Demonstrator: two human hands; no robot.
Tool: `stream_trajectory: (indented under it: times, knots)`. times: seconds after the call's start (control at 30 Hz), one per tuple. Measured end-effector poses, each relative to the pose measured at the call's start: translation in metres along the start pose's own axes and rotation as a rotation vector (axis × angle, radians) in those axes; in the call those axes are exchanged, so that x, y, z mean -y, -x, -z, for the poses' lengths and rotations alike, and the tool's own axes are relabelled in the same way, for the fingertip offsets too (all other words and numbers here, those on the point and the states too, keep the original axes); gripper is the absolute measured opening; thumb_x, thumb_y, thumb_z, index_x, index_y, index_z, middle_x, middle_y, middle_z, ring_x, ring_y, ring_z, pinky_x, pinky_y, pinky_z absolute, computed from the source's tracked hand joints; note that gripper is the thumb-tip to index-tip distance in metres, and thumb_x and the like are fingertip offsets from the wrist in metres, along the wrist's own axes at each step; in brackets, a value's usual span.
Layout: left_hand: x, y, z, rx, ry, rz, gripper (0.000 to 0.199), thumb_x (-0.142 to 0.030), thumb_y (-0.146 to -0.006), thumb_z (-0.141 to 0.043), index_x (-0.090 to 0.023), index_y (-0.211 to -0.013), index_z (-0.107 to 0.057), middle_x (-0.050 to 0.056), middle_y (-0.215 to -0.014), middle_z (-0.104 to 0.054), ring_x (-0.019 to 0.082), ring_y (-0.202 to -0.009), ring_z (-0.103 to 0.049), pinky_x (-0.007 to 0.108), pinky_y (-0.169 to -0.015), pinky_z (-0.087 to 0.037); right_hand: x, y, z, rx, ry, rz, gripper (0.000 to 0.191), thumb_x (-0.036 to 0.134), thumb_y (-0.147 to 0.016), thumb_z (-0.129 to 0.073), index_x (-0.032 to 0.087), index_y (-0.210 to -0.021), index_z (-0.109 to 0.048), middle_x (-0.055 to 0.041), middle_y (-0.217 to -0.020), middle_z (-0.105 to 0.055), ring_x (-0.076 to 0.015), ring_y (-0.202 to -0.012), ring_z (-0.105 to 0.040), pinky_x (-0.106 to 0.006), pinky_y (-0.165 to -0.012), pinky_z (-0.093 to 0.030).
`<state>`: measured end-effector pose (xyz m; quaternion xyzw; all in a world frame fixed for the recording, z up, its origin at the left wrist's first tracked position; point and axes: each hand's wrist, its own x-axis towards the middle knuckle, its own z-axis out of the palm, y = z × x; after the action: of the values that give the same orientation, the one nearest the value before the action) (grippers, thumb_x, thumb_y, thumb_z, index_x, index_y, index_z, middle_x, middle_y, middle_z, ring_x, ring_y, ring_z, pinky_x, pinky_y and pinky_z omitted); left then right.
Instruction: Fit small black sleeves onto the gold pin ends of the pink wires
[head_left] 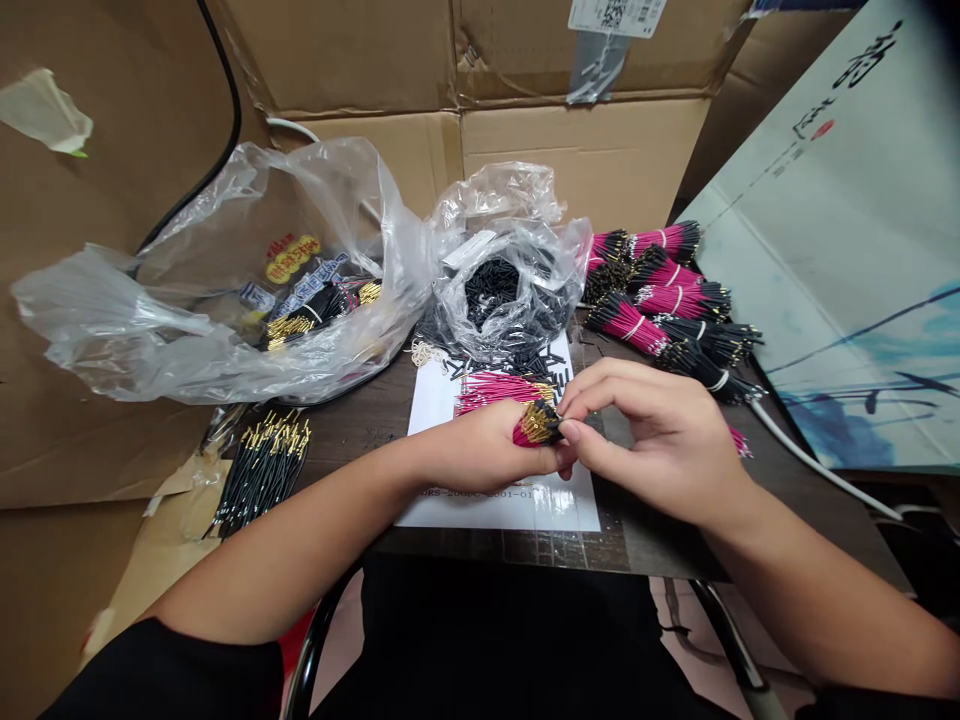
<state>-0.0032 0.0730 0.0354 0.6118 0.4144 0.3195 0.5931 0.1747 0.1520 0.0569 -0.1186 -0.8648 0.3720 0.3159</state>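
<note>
My left hand (499, 440) is closed around a bundle of pink wires (525, 430) with gold ends, some of them capped in black, pointing right. At those ends my right hand (649, 430) pinches with thumb and fingers; a dark tip shows there, too small to make out. More pink wires (506, 388) lie on a white printed sheet (427, 495) just beyond my hands. Loose black sleeves (517, 362) are scattered at the sheet's far edge. Behind them an opened clear plastic bag (551, 295) holds many short black sleeves (493, 285).
At left a large clear bag (150, 320) contains black wires with gold ends. Nearer lies a pile of black wires (262, 470). Banded pink and black bundles (667, 300) are stacked at right, beside a white cable (825, 465). Cardboard (360, 60) walls the back.
</note>
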Motion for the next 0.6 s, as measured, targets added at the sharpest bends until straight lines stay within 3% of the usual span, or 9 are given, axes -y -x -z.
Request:
stream_trajectory:
  times: [0.3, 0.6]
  knots:
    - [-0.0022, 0.0002, -0.0004, 0.01, 0.013, 0.019, 0.02, -0.032, -0.085, -0.06, -0.013, -0.079, -0.058, -0.001, -0.075, -0.053, 0.01, -0.07, -0.048, 0.022, -0.066, -0.041, -0.0013, -0.0004, 0.0001, 0.016, -0.015, 0.004, 0.009, 0.012, -0.075, -0.066, 0.02, -0.079, -0.063, -0.0027, -0.084, -0.065, -0.0156, -0.079, -0.062, -0.031, -0.072, -0.053]
    - [-0.0049, 0.0013, -0.0014, -0.003, 0.06, 0.029, 0.02, -0.031, -0.086, -0.061, -0.012, -0.084, -0.059, 0.001, -0.079, -0.056, 0.011, -0.075, -0.051, 0.023, -0.071, -0.043, -0.0018, 0.0013, -0.0006, -0.034, 0.01, 0.028, 0.015, 0.014, -0.078, -0.068, 0.022, -0.091, -0.071, -0.004, -0.089, -0.066, -0.0156, -0.081, -0.063, -0.031, -0.071, -0.054]
